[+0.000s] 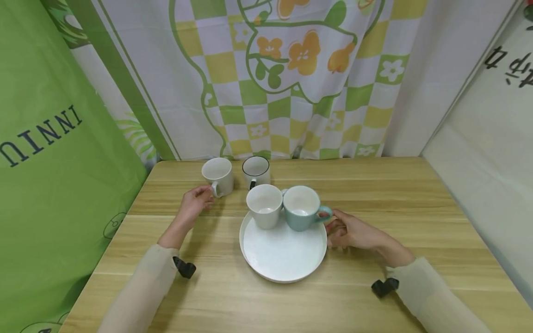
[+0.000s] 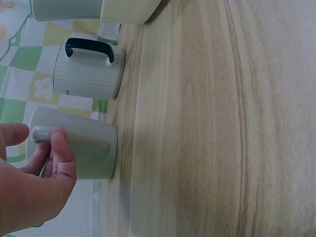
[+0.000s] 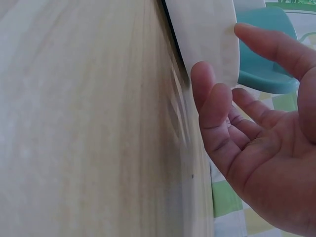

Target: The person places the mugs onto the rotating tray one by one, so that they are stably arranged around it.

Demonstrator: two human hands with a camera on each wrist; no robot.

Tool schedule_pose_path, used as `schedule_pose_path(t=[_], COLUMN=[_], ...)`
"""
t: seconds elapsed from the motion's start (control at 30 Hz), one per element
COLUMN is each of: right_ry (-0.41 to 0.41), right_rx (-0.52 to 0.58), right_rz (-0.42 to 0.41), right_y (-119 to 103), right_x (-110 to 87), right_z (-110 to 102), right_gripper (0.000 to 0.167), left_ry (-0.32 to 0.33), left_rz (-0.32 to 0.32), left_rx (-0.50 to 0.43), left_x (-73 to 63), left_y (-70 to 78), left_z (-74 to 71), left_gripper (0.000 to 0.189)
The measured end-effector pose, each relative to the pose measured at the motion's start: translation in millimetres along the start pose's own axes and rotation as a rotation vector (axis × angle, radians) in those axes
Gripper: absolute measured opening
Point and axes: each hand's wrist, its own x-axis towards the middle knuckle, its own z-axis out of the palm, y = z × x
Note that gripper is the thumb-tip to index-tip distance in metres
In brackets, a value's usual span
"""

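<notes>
My left hand [image 1: 195, 203] is at the handle of a white mug [image 1: 219, 173] at the back left. In the left wrist view, its fingertips overlap the mug handle [image 2: 44, 133], while the thumb stands apart from it. A round white tray [image 1: 287, 259] bears a white mug [image 1: 266, 203] and a light blue mug [image 1: 300, 215] along its far side, both upright. Beside the tray's right wall, near the blue handle, my right hand [image 1: 351, 231] has its fingers loosely bent, holding nothing. Its thumb tip overlaps the tray wall in the right wrist view.
A ribbed white mug [image 1: 257, 170] with a black rim and black handle stands behind the tray, right of the mug at my left hand. A patterned curtain [image 1: 291, 111] hangs along the wooden table's [image 1: 374, 300] back edge. Green cloth [image 1: 62, 185] hangs at the left.
</notes>
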Motion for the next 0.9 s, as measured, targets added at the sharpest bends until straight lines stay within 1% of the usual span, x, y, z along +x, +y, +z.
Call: schedule_pose_path(t=[0.23, 0.43, 0.5, 0.53, 0.67, 0.73, 0.9], right_ry=[-0.005, -0.006, -0.008, -0.008, -0.01, -0.01, -0.012], right_rx=[-0.001, 0.004, 0.003, 0.002, -0.003, -0.007, -0.019], right_rz=[-0.012, -0.005, -0.006, -0.005, -0.002, 0.001, -0.006], right_y=[-2, -1, -1, -1, 0, 0, 2], right_x=[-1.3, -1.3, -1.1, -1.2, -1.8, -2.2, -1.6], right_z=[1, 2, 3, 3, 2, 2, 2], right_gripper=[0.076, 0.075, 0.076, 0.076, 0.079, 0.08, 0.079], left_ry=[-0.022, -0.075, -0.094, -0.097, -0.098, -0.092, -0.095], left_rz=[-0.005, 0.0, -0.015, -0.023, -0.053, -0.047, -0.037], left_rx=[-0.034, -0.064, -0.079, -0.094, -0.164, -0.186, -0.231], left_x=[4.8, 6.5, 4.1, 4.8, 7.9, 12.4, 13.7], left_y=[0.8, 0.3, 6.0, 6.6, 8.5, 3.4, 2.9], left_z=[1.4, 2.4, 3.3, 3.6, 5.6, 6.0, 6.5], left_gripper=[0.047, 0.048, 0.048, 0.048, 0.047, 0.048, 0.043])
